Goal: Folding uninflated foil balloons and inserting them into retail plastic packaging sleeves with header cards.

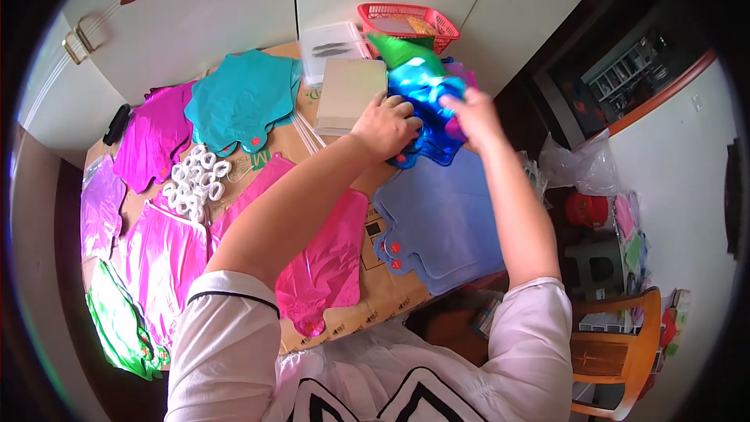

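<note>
I see the right hand (476, 119), a bit blurry, pinching a shiny blue foil sheet (423, 84). The left hand (387, 126) has its fingers bent at that sheet's left side; I can't tell if they grip it. The sheet is beside a flat beige box (351, 90), near a red plastic basket (397, 10) with holes.

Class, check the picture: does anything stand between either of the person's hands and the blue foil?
Nothing visible does. The left hand is at the left edge of the blue foil; the right hand, blurred, is at its right. The box lies to the left, not between.
</note>
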A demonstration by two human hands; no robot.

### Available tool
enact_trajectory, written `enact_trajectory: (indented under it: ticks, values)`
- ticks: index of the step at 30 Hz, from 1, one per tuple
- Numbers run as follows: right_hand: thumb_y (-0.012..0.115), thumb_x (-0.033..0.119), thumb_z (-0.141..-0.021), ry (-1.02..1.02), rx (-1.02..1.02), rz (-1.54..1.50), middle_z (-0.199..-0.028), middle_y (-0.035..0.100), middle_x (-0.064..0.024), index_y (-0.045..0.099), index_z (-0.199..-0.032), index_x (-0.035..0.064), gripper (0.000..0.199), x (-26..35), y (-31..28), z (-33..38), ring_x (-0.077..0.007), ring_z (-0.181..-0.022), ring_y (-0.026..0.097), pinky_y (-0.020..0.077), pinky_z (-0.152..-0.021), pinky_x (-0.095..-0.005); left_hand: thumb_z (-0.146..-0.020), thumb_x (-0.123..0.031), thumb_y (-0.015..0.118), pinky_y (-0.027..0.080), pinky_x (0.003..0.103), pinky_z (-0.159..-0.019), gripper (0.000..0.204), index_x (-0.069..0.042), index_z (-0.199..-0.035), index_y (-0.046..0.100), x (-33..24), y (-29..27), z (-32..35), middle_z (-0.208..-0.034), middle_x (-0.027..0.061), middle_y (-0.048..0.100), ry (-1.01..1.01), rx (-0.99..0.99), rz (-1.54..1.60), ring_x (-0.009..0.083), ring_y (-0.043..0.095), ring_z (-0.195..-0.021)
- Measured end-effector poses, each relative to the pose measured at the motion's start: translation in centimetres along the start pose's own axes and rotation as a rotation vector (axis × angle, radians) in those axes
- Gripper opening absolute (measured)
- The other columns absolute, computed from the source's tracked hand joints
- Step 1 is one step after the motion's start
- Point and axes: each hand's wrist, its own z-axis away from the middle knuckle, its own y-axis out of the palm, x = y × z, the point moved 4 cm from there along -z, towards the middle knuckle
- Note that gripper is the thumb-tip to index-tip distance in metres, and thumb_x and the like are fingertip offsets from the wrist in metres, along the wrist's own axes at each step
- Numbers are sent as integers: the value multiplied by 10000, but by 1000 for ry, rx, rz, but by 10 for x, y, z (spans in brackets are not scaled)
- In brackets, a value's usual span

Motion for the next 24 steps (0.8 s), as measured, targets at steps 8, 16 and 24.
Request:
enact_trajectory:
  ticks: [8,16,24]
  values:
    - [723,233,-832,-118,-865,133,-873,713,-142,690,-961,-24,289,38,-249,-32,-200,-773,651,494,-743,-360,-834,-293,670,314,480,-1084,235,-204,-1049,700,5,-1,2,-1055,22,610,-186,62,182,227,563,-1097]
    - [671,90,-846,-326,-43,511,-800,669,-168,645,-986,39,152,140,-92,175,-301,-717,685,520,-628,-376,-772,-170,698,435,441,-1001,281,-80,-1037,666,-64,-78,51,-1083,90,604,436,299,489,281,581,-1053]
    - [664,98,-831,-273,31,383,-767,652,-182,620,-892,33,99,105,-11,244,-372,-687,646,503,-579,-429,-731,-133,698,524,410,-875,382,-3,-1082,625,-95,-89,104,-1203,148,597,540,324,487,312,604,-1077]
